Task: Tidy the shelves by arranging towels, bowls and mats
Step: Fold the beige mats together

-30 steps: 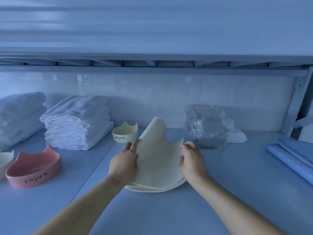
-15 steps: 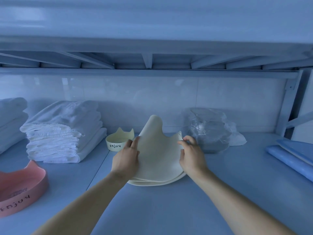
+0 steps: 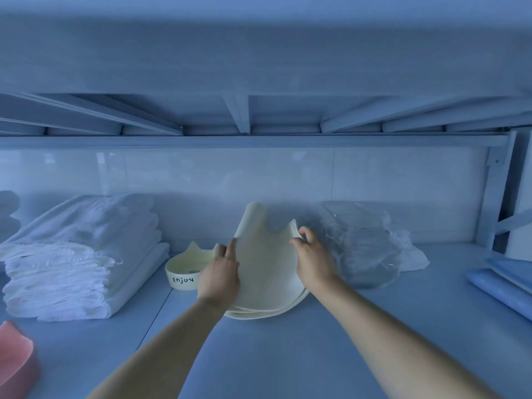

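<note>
A stack of cream cat-shaped mats (image 3: 266, 263) stands tilted on the shelf (image 3: 288, 355), its near edge on the board and its ears raised toward the back wall. The left hand (image 3: 220, 275) lies against the stack's left edge with fingers straight. The right hand (image 3: 312, 257) pinches the stack's right ear, fingers curled round its edge. Just left of the mats sits a cream bowl (image 3: 184, 269), and farther left a pile of folded white towels (image 3: 80, 254). A plastic-wrapped bundle (image 3: 362, 243) lies just right of the mats.
</note>
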Tool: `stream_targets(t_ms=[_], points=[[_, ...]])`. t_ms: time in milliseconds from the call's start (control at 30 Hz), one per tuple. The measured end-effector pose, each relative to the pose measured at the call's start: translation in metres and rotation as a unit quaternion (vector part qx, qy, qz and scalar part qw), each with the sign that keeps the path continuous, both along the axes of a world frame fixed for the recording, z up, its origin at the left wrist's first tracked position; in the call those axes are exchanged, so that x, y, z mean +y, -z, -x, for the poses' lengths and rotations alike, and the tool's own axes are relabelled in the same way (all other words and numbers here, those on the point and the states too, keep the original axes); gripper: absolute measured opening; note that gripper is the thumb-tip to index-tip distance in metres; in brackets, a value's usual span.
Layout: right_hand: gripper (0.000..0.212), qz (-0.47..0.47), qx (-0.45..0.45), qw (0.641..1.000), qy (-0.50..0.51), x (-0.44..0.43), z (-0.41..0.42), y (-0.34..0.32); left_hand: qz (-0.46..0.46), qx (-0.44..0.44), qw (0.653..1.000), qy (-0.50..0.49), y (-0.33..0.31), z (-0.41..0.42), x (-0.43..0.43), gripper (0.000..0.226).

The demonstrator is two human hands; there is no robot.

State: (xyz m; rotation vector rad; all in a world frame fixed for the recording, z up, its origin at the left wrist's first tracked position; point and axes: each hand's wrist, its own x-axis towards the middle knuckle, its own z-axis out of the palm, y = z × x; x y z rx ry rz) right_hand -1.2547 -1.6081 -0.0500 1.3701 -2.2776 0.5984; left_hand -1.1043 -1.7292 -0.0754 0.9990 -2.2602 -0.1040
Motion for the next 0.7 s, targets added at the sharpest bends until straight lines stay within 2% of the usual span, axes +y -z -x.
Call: stream_targets(t_ms=[133, 233, 367, 533, 700], points=[[0.039, -0.037, 0.023, 0.999, 0.014, -0.009, 0.005, 0.004, -0.027, -0.019, 0.999, -0.003, 0.010, 0.011, -0.013, 0.054], [0.034, -0.077, 0.044, 0.996, 0.019, -0.015, 0.007, 0.007, -0.058, -0.067, 0.996, -0.009, 0.015, 0.016, -0.019, 0.051], [0.031, -0.086, -0.007, 0.996, 0.012, -0.016, 0.015, 0.018, -0.108, -0.091, 0.990, -0.007, 0.019, 0.010, -0.024, 0.052], [0.029, -0.048, -0.074, 0.996, -0.012, -0.002, 0.017, 0.033, -0.069, -0.121, 0.987, 0.084, 0.029, -0.003, -0.019, 0.060], [0.028, -0.073, -0.057, 0.996, 0.002, 0.005, 0.005, 0.051, -0.055, -0.120, 0.979, 0.154, 0.033, -0.023, -0.015, 0.061]])
